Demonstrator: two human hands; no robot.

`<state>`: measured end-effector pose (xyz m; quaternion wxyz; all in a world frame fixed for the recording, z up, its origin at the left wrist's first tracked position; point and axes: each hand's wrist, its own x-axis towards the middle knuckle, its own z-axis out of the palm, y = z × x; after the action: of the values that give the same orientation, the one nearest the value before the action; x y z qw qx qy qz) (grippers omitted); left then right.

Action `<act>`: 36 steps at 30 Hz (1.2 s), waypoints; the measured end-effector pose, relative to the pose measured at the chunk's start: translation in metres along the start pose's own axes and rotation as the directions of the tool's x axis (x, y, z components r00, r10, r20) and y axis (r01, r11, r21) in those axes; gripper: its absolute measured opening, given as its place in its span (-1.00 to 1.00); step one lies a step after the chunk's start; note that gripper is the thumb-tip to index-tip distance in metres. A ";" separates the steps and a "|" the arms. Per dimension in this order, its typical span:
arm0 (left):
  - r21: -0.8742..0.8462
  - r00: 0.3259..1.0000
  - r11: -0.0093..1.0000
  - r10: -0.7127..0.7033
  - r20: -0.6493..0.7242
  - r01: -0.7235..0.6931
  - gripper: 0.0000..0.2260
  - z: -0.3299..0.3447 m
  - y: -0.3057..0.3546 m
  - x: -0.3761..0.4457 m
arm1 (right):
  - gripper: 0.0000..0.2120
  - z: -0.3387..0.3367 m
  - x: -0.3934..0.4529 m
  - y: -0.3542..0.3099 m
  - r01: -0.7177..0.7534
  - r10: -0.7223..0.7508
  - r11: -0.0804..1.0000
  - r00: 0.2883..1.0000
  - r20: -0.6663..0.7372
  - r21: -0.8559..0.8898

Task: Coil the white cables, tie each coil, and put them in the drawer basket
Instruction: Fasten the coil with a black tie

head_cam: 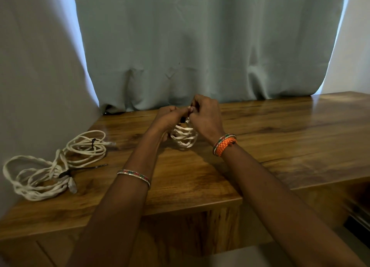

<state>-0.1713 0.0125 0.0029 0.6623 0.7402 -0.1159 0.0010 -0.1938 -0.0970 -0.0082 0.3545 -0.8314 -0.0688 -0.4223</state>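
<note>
Head view is showing three white cable coils, taken left to right with the small coil between the hands as the landmark. Far left of it, at the table's point(280, 138) left edge, a loose coil point(38, 178) is lying with a black zip tie point(66, 173) round it, the tie's long tail point(90, 167) sticking out toward the landmark. Just behind that one, and still well left of the landmark, a second coil point(86, 146) is lying with a short dark tie point(93, 142) on it. At the landmark itself, the left hand point(170, 117) is curling round the top of the small coil point(184, 135), which is being held up over the table, and the right hand point(206, 114) is pinching at the same spot, fingertips of both meeting over something dark there, probably a third tie; it is too small to tell.

Judging from this, the tying step is under way on the last coil. The turns are looking slack, so they could spring apart if either pinch loosens before the tie is closed. Count: three coils, two ties plainly visible, two hands. No drawer basket is in view.
</note>
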 end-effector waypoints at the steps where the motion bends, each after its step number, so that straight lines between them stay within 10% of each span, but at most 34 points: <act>1: -0.011 1.000 1.000 -0.003 -0.002 0.003 -0.76 0.002 0.001 0.000 | -0.81 -0.001 0.000 0.001 -0.013 0.014 1.000 1.000 -0.028 0.020; 12: -0.116 0.995 0.989 -0.085 0.047 0.090 -0.88 0.012 -0.002 0.006 | -0.84 0.009 0.000 0.010 -0.097 0.109 0.990 0.987 -0.117 0.100; 19: -0.291 0.901 0.913 -0.153 0.406 0.286 -0.82 -0.025 -0.010 0.010 | -0.94 0.011 0.009 0.021 -0.245 0.232 0.926 0.970 0.080 0.288; 28: -0.287 0.900 0.921 -0.129 0.417 0.265 -0.87 -0.028 -0.013 0.005 | -0.93 0.000 0.009 0.019 -0.524 0.304 0.687 0.837 0.456 0.504; 36: -0.227 0.903 0.949 -0.109 0.416 0.219 -0.87 -0.033 -0.016 0.003 | -0.89 -0.006 0.008 0.016 -0.545 0.303 0.667 0.821 0.484 0.507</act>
<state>-0.1602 0.0461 -0.0083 0.7167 0.6353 -0.1837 -0.2214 -0.1863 -0.1141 -0.0080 0.6807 -0.7195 -0.0694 -0.1191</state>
